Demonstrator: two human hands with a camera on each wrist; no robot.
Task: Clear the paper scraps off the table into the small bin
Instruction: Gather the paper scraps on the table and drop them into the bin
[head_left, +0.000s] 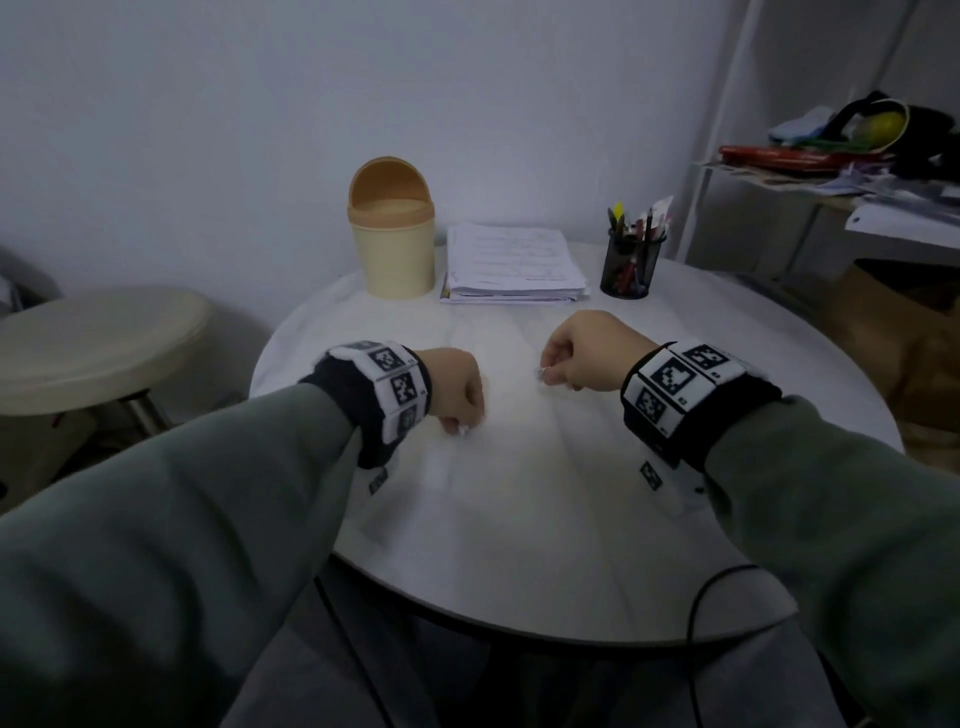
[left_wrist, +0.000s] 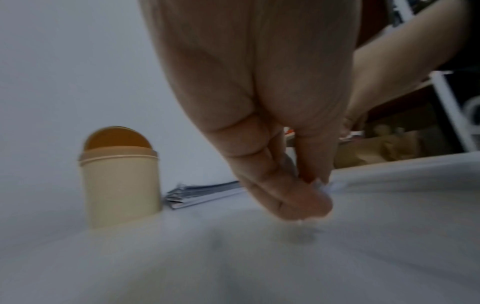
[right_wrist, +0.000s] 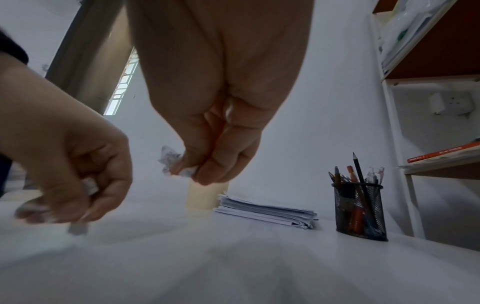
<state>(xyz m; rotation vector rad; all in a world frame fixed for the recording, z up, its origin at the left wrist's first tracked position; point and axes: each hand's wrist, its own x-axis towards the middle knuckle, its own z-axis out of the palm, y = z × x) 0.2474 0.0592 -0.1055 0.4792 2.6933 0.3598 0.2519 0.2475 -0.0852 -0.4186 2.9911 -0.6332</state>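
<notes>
Scraps (right_wrist: 172, 162) sit pinched in my right hand (head_left: 589, 353); my left hand (head_left: 457, 389) curls round more near the table (head_left: 519, 519). Loose fingertip pinches could drop bits short of the far-left bin (head_left: 390, 234), whose flap looks narrow.
</notes>
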